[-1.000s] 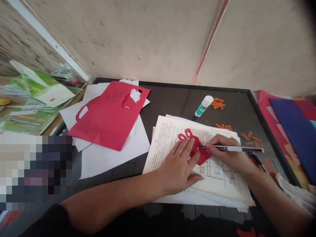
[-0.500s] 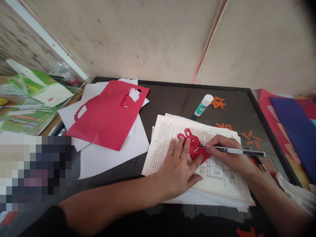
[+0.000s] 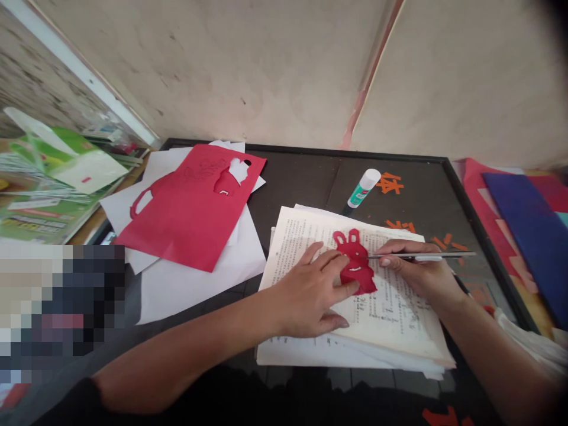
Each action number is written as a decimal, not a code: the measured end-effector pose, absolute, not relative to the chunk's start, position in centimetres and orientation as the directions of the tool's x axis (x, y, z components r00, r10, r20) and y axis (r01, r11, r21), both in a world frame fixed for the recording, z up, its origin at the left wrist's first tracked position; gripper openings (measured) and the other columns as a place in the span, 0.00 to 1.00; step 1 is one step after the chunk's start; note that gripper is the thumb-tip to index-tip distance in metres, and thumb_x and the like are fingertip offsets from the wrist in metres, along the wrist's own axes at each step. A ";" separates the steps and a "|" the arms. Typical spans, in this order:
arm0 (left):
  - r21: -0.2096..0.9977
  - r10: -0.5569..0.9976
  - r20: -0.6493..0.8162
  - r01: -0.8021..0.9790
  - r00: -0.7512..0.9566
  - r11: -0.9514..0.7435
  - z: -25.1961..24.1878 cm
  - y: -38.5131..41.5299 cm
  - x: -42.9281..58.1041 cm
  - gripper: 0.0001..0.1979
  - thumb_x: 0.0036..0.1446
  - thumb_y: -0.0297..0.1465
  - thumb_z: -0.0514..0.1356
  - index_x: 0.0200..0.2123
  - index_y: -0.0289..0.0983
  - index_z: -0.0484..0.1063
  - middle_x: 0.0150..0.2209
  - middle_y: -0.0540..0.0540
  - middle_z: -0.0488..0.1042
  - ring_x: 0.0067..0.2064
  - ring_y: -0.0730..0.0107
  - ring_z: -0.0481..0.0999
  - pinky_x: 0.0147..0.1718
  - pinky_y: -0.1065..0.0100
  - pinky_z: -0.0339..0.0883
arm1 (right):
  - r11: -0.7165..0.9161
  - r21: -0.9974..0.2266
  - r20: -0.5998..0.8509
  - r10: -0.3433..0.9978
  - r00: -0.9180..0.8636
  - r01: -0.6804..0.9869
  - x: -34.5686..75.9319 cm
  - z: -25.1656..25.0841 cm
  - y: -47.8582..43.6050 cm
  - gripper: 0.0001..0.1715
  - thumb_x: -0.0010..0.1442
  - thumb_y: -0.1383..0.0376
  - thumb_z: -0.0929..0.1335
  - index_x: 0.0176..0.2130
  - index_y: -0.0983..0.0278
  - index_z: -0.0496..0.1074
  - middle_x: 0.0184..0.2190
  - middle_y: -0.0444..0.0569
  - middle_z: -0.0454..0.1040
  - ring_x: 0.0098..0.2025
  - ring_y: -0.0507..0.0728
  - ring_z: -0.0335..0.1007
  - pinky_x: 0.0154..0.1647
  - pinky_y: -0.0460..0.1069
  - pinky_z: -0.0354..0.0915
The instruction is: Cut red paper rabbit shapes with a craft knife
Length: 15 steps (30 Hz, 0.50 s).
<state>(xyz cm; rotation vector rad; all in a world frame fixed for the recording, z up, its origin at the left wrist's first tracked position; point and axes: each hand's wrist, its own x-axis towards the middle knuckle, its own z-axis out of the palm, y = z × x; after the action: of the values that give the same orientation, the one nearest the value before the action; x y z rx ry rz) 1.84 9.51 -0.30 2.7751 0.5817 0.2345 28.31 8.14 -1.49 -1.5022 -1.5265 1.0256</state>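
Observation:
My left hand lies flat on a stack of printed book pages, its fingertips pressing the lower left of a red paper rabbit cutout. My right hand grips a slim metal craft knife like a pen. The knife lies nearly level, and its tip meets the cutout's right edge. The rabbit stands upright on the pages, with both ears showing and a small slit cut in its lower part.
A red paper sheet with cut-out holes lies on white sheets to the left, on a black-framed board. A glue stick and orange paper scraps lie beyond the pages. A blue folder sits at the right.
The red cutout has turned to stand more upright. My left hand has slid left to its lower edge, and the knife has swung level, with my right hand still holding it.

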 end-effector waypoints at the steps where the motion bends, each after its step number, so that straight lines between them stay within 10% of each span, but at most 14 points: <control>1: 0.312 0.401 0.086 0.357 0.912 -0.880 -0.4 9.5 1.8 0.30 0.59 0.47 0.62 0.60 0.38 0.67 0.64 0.33 0.60 0.67 0.45 0.55 0.64 0.40 0.44 | -0.006 -0.920 -0.022 0.999 -0.037 0.392 28.3 -1.5 8.1 0.10 0.51 0.55 0.77 0.32 0.57 0.81 0.30 0.47 0.81 0.32 0.57 0.76 0.35 0.51 0.71; 15: 0.322 0.348 0.034 0.319 0.937 -0.891 -1.3 10.2 1.7 0.34 0.59 0.51 0.60 0.63 0.41 0.63 0.70 0.34 0.47 0.71 0.40 0.38 0.64 0.35 0.38 | 0.053 -0.890 -0.020 0.988 -0.155 0.452 27.3 -0.5 8.4 0.07 0.53 0.57 0.76 0.31 0.58 0.82 0.28 0.47 0.82 0.30 0.57 0.76 0.32 0.51 0.71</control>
<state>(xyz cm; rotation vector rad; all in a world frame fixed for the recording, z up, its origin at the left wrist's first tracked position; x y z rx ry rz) 1.73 10.19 -1.26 2.7783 0.4914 0.1299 27.29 8.35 -0.46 -1.4583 -1.6839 1.0514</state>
